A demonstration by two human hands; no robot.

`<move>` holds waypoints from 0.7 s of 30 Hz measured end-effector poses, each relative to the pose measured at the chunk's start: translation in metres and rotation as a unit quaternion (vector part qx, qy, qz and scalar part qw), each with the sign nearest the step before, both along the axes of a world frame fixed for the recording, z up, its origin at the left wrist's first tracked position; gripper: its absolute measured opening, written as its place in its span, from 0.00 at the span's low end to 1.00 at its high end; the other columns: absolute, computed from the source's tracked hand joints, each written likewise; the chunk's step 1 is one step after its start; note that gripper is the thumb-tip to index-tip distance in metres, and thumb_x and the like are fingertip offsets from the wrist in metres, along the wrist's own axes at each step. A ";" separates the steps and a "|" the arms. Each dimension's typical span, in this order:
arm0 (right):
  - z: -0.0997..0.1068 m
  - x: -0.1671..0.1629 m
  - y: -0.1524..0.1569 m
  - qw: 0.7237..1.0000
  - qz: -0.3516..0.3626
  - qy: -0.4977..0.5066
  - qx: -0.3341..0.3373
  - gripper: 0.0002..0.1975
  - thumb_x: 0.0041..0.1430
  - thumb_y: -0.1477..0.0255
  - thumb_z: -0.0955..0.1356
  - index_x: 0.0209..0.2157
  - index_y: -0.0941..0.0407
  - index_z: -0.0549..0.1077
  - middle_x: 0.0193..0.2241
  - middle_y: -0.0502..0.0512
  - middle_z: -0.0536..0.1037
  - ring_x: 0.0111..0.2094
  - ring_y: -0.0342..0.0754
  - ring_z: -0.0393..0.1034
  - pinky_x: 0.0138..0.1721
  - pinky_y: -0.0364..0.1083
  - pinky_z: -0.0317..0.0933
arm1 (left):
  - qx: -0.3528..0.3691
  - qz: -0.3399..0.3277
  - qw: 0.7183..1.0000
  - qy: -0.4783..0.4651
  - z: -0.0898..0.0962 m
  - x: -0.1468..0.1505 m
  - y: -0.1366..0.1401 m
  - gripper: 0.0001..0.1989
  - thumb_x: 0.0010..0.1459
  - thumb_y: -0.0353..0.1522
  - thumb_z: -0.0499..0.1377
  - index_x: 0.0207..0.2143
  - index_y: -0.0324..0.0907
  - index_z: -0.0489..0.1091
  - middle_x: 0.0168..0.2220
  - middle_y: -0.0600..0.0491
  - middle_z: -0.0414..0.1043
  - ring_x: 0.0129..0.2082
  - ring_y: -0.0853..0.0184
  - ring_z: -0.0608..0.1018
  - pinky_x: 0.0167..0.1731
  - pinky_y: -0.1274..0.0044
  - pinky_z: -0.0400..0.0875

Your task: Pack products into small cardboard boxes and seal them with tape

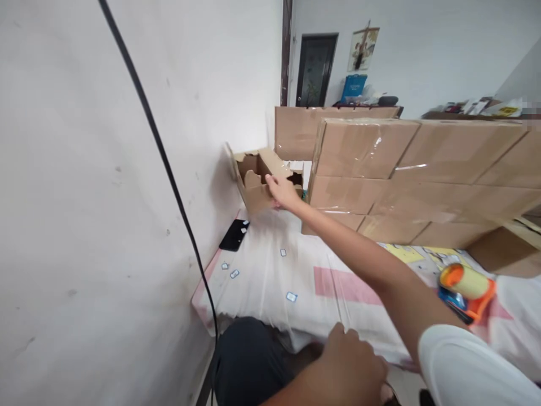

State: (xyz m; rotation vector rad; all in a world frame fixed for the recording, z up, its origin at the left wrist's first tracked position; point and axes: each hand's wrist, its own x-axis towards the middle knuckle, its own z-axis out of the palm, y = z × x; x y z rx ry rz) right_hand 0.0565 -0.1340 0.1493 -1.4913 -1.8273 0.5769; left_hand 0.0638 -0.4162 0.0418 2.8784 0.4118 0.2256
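My right hand (282, 192) reaches far forward and grips the near wall of a small cardboard box (257, 197), thumb on top and fingers mostly hidden. The box is open at the top with torn, ragged edges, and it tilts against the white wall. In the lower middle, my left hand (353, 358) is curled with its knuckles up, in front of the bed's edge. Whatever lies under its fingers is hidden. A black phone (234, 235) lies on the sheet just below the box.
Taped cardboard boxes (363, 152) form a stack across the bed (270, 304). Several small bluish-white packets (291, 296) lie scattered on the sheet. An orange tape dispenser (469, 290) sits at the right, near an open box (505, 248). A black cable (160, 146) hangs along the left wall.
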 end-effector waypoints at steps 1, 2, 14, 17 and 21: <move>0.001 0.029 -0.018 0.999 0.025 0.021 0.003 0.21 0.70 0.54 0.56 0.37 0.54 0.70 0.32 0.53 0.76 0.29 0.47 0.72 0.30 0.44 0.64 | -0.006 0.008 1.000 0.004 0.003 0.002 -0.010 0.11 0.62 0.40 0.62 0.36 0.42 0.73 0.33 0.47 0.78 0.35 0.59 0.80 0.37 0.64 0.73; -0.001 0.062 -0.038 0.999 0.035 0.032 0.003 0.19 0.69 0.55 0.59 0.35 0.54 0.69 0.30 0.52 0.74 0.27 0.46 0.71 0.29 0.44 0.63 | -0.010 0.008 1.000 -0.003 0.009 0.001 -0.018 0.09 0.61 0.39 0.61 0.34 0.43 0.72 0.32 0.48 0.78 0.35 0.60 0.80 0.36 0.64 0.71; -0.079 0.341 -0.239 0.999 -0.013 -0.012 -0.049 0.22 0.64 0.48 0.63 0.40 0.51 0.75 0.43 0.57 0.79 0.47 0.58 0.72 0.50 0.55 0.65 | -0.366 0.193 0.888 -0.199 0.057 -0.087 0.087 0.02 0.60 0.30 0.62 0.34 0.42 0.75 0.27 0.56 0.77 0.27 0.71 0.78 0.32 0.78 0.72; -0.103 0.341 -0.238 0.999 -0.017 0.033 -0.030 0.24 0.67 0.49 0.59 0.47 0.51 0.75 0.50 0.58 0.77 0.56 0.60 0.69 0.60 0.59 0.60 | -0.332 0.502 0.747 -0.284 0.032 -0.094 0.182 0.02 0.56 0.29 0.65 0.33 0.40 0.75 0.27 0.56 0.75 0.28 0.71 0.77 0.32 0.79 0.72; -0.133 0.342 -0.230 0.997 -0.017 0.068 0.040 0.26 0.69 0.49 0.55 0.50 0.48 0.74 0.48 0.57 0.76 0.54 0.59 0.69 0.58 0.58 0.60 | -0.306 0.630 0.645 -0.306 -0.002 -0.093 0.294 0.13 0.65 0.37 0.60 0.47 0.37 0.71 0.42 0.50 0.75 0.37 0.67 0.78 0.37 0.72 0.77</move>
